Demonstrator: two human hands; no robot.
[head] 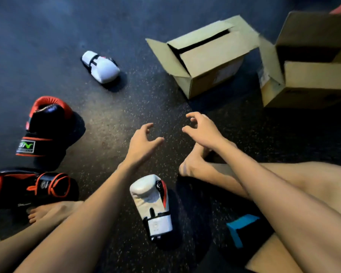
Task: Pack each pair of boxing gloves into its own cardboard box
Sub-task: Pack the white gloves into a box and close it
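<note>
Nearest you, the near white glove (151, 205) lies on the floor (116, 115) between your forearms, closer to the left one. Its long axis runs almost straight away from you, cuff toward you and padded end away. Left of this glove, the two black-and-red gloves (45, 125) lie near each other. Beyond its padded end, your left hand (144, 142) and right hand (201, 129) hang above the floor, both empty, fingers loosely curled and spread. Farther off and to the left, well apart from the near glove, its partner, the far white glove (100, 67), lies slantwise; the left hand is probably the nearer to it. Beyond and right of the near glove stands the open cardboard box (205, 62), on the right hand's side. The second box (313, 75) is cut off at the frame edge. Both box interiors are too dark to read, and the blue object (240, 227) is partly covered by your right arm.
</note>
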